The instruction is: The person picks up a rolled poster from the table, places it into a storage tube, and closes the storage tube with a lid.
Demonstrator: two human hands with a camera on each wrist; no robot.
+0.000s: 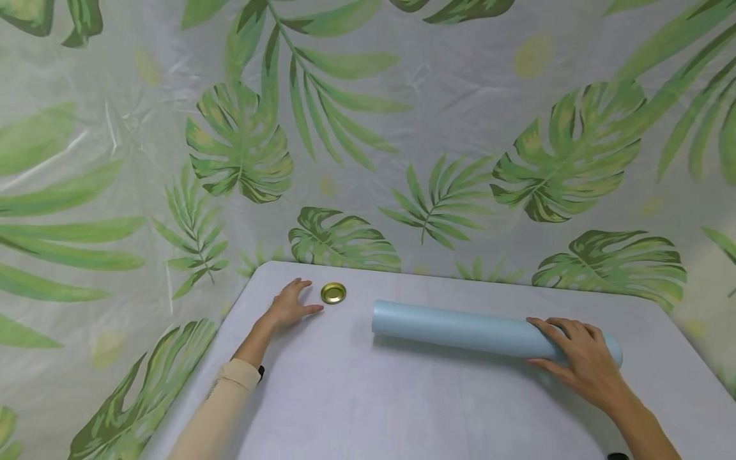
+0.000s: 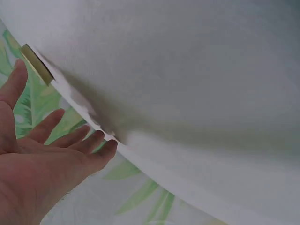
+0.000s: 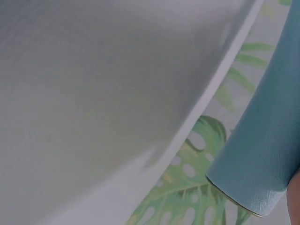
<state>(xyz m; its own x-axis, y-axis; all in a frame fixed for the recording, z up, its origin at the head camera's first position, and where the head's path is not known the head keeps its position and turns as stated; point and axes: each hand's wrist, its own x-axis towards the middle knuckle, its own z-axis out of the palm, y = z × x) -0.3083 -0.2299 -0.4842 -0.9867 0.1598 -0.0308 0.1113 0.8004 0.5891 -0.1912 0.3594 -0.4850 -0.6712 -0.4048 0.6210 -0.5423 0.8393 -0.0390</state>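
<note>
A long light-blue tube (image 1: 454, 328) lies crosswise over the right half of the white table (image 1: 368, 409), with a shadow beneath it. My right hand (image 1: 586, 361) grips it near its right end, fingers over the top and thumb on the near side. One tube end (image 3: 253, 187) and a sliver of that hand (image 3: 294, 199) show in the right wrist view. At the far left of the table is a small round gold lid (image 1: 333, 293). Just left of it, my left hand (image 1: 290, 305) has fingers and thumb spread, touching nothing; the lid (image 2: 37, 64) appears edge-on beyond the thumb in the left wrist view.
A shiny leaf-print sheet (image 1: 448, 128) hangs behind the table and down its sides. The table's far edge (image 1: 471, 279) runs just behind the lid and the tube. My left forearm (image 1: 224, 396) extends over the table's left side.
</note>
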